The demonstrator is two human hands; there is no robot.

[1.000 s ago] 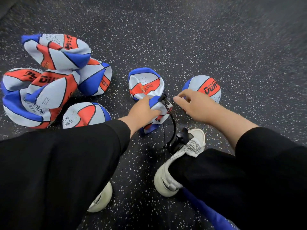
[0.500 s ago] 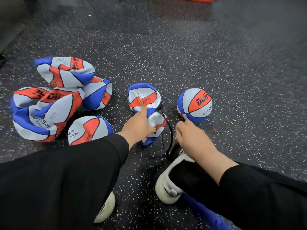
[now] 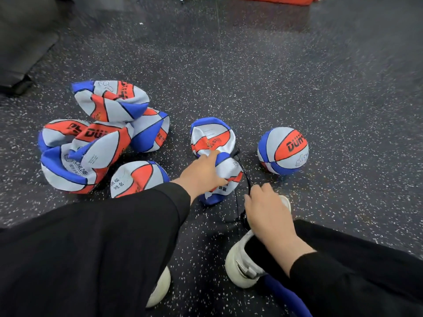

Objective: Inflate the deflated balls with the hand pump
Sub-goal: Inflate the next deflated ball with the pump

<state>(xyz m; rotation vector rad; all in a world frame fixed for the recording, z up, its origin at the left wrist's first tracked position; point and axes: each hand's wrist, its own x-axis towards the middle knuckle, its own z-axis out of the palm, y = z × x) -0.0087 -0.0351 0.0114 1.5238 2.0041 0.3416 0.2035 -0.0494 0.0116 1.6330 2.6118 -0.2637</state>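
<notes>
A folded, deflated red, white and blue ball [image 3: 212, 143] lies on the floor in the middle. My left hand [image 3: 201, 173] grips its lower part. A black hose [image 3: 243, 170] runs from a fitting on the ball down to the pump by my right shoe. My right hand [image 3: 266, 212] is curled over the pump's top, which it hides. The pump's blue body [image 3: 283, 296] shows beside my right leg. An inflated ball [image 3: 282, 151] sits to the right.
Several more deflated balls [image 3: 96, 138] are heaped at the left. The floor [image 3: 297, 72] is dark speckled rubber. A dark mat or bench edge [image 3: 25, 49] lies at the far left, and something red [image 3: 272, 0] at the top edge. My white shoes [image 3: 242, 264] stand near the pump.
My right hand has come down from the hose fitting at the ball to the pump by my shoe. The camera has tilted up, showing more floor. My left hand still holds the ball.
</notes>
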